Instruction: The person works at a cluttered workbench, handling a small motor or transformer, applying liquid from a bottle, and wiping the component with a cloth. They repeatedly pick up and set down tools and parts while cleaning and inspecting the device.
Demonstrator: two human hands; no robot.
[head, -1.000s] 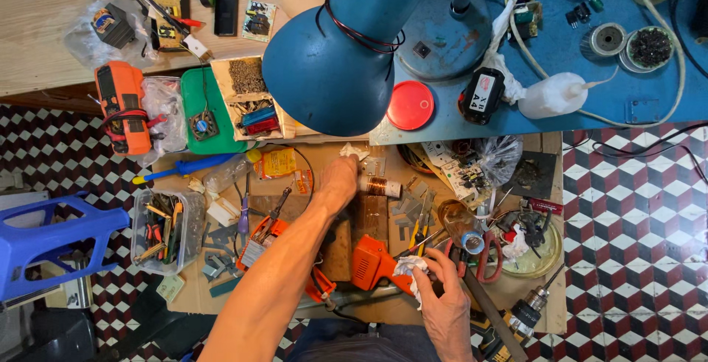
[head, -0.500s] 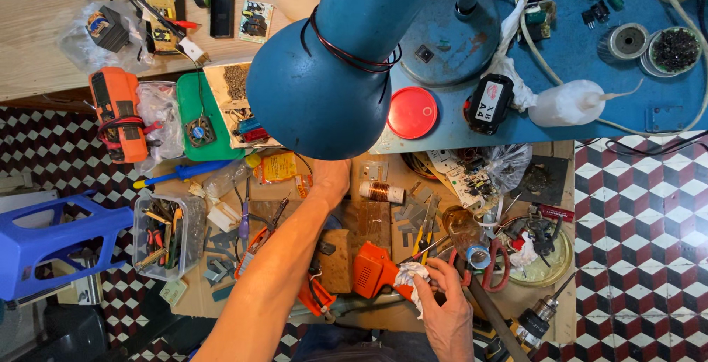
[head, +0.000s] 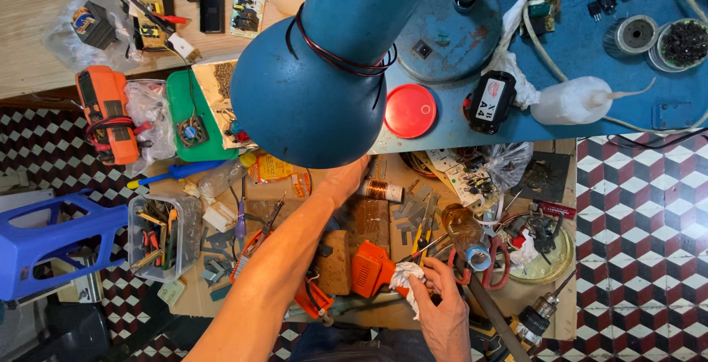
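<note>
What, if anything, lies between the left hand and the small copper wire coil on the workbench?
Nothing visible does. The left hand, partly hidden under the blue lamp shade, reaches beside the copper coil, with only bare board between them.

A small black box (head: pixel 491 102) sits on the blue table, just right of a round red lid (head: pixel 410 110). It has a white label (head: pixel 490 99) on top. A yellow and orange packet (head: pixel 276 169) lies lower down on the brown board, left of the reaching hand. Far left, on the wooden table, a clear plastic bag (head: pixel 82 29) holds a dark part. A clear bag (head: pixel 507 161) lies near the middle right.
</note>
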